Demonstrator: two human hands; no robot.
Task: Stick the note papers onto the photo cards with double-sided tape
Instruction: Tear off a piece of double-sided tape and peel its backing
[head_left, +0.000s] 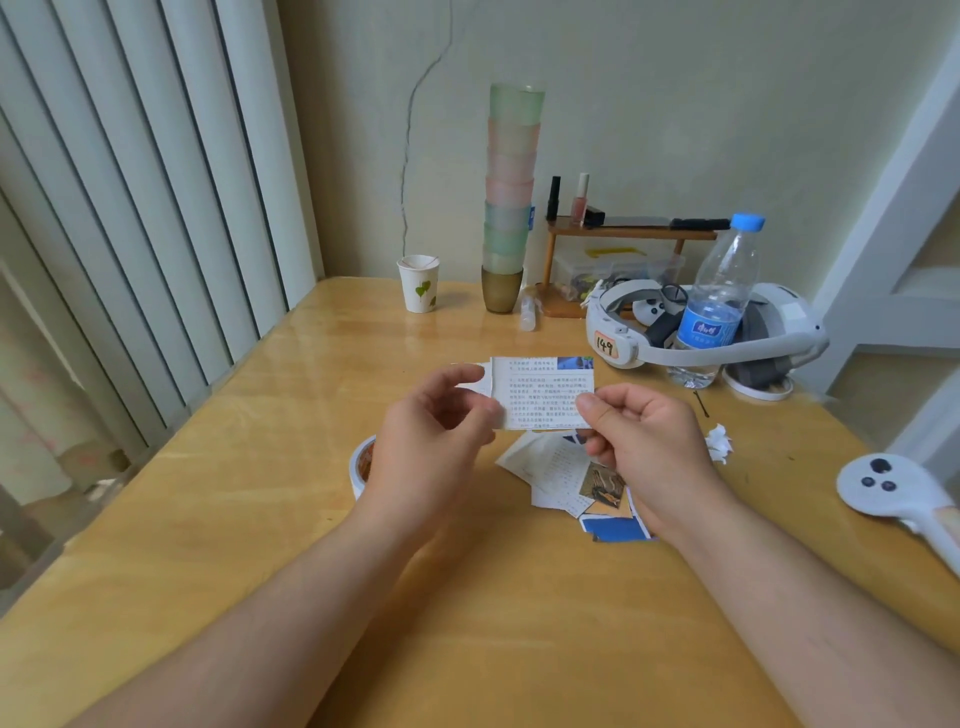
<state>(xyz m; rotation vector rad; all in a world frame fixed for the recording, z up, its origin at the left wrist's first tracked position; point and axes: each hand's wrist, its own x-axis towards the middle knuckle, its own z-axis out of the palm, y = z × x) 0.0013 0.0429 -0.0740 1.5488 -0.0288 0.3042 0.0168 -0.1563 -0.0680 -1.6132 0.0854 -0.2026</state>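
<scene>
Both forearms come in from the near edge of the counter (218, 519). Left hand (431, 441) pinches the left edge of the note paper (540, 392) w/ thumb and fingers curled; a white strip, prob. tape backing (483, 382), sticks out at that edge. Right hand (644, 447) pinches the paper's lower right corner, fingers curled round it. Paper is held up off the counter, text side toward the camera, about mid-counter.

Risks, as I judge them: the thin paper can tear or crease if the backing gets pulled hard; exposed tape can grab a finger or fold onto itself; if the paper goes down skewed on a card, it prob. won't lift clean.

Under the right hand lies the pile of photo cards and notes (566, 478), loose and overlapping, so a sticky edge dropped there could catch the wrong sheet. Tape roll (361, 462) sits under the left hand, partly hidden.

Far side: paper cup (420, 283) holds thin sticks. Stack of plastic cups (511, 197) near the far edge, contents can't tell. Water bottle (719, 306), capped, stands inside the headset's band (691, 332), a little water at the bottom. Clear box (615, 270) under the small shelf (628, 231) holds small mixed items, too small to name.
</scene>
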